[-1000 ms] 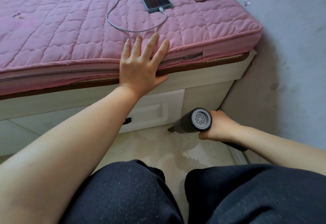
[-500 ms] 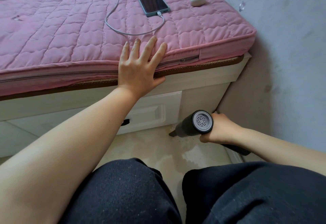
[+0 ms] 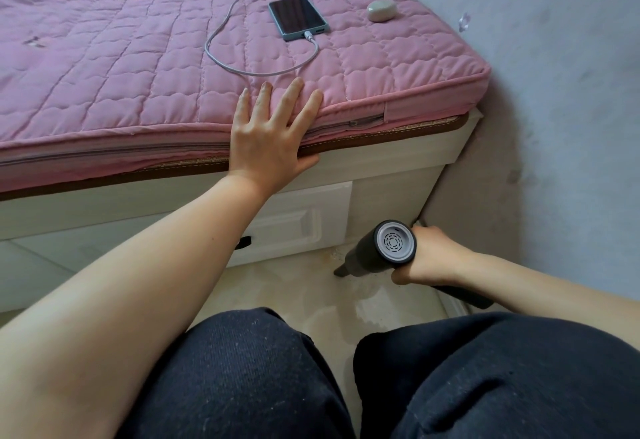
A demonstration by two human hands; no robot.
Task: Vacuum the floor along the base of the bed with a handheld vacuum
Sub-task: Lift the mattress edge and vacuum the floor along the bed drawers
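Observation:
My right hand grips the handle of a dark handheld vacuum with a grey round rear vent. Its nozzle tip touches the pale tiled floor close to the white bed base, near the bed's right corner. Fine specks lie on the floor by the nozzle. My left hand rests flat with spread fingers on the edge of the pink quilted mattress, thumb under the rim.
A phone on a charging cable and a small white case lie on the mattress. A grey wall closes the right side. A drawer front sits in the bed base. My dark-trousered knees fill the foreground.
The view has tilted down a little, so bed and hands sit lower in frame. The vacuum nozzle stays by the bed corner on the floor; my left hand keeps its place on the mattress edge.

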